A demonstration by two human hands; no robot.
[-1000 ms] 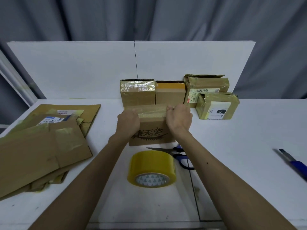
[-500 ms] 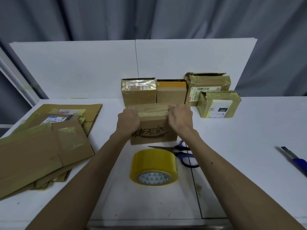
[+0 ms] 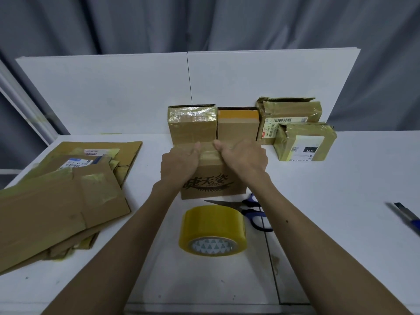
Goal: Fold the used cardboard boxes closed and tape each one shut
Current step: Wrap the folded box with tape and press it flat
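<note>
Head view: left hand [image 3: 179,165] and right hand [image 3: 245,159] grip box [image 3: 213,185] top.

Knife [image 3: 406,218] partly past the right edge, flattened cardboard stack [image 3: 45,212] past the left edge.

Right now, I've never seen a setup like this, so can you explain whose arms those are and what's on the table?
There is no machine here. A person wears a camera on the head, so the one view looks forward and down along their own bare arms. The left hand and right hand hold a brown printed box, thumbs pressing on its taped top. Nearer the camera on the white table lie a roll of yellow tape and blue-handled scissors. Flattened cardboard is stacked on the left, four more boxes stand at the back, and what looks like a blue-handled knife lies far right.
</note>
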